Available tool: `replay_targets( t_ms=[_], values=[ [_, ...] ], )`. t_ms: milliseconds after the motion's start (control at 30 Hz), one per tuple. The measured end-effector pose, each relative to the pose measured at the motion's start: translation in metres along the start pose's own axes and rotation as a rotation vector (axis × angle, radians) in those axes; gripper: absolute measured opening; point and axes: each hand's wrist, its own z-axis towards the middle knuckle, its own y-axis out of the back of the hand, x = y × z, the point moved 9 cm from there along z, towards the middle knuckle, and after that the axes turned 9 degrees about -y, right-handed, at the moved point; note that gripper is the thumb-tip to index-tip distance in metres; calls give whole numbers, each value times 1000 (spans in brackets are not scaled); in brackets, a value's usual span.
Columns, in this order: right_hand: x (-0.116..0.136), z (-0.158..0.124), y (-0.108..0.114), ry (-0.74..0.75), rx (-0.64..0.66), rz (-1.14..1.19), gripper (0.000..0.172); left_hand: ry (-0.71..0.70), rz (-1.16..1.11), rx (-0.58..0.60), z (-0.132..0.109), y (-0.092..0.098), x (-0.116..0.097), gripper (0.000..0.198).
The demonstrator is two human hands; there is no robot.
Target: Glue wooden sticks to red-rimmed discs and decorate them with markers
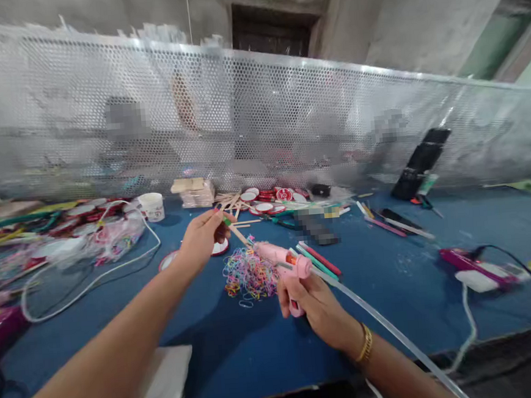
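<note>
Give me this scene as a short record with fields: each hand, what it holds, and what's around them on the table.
Left hand: pinches a thin wooden stick
Right hand: grips a pink plastic glue gun, nozzle toward the stick
Feed: long clear glue stick trails from the gun's back
Below: loose pile of colourful rubber bands
Surface: blue table
Behind: white round tub, perforated metal screen

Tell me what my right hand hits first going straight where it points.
Probably the wooden stick in the left hand; the pink glue gun aims at it, depth unclear.
</note>
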Motion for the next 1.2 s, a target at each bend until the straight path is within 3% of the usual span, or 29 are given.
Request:
replay_targets(
  t_ms=[933,1200],
  values=[
    [1,-2,2,-7,-24,7,55,-51,18,-50,1,9,-6,25],
    [1,-1,2,6,-8,32,54,-38,22,-1,-2,0,-2,24]
  ],
)
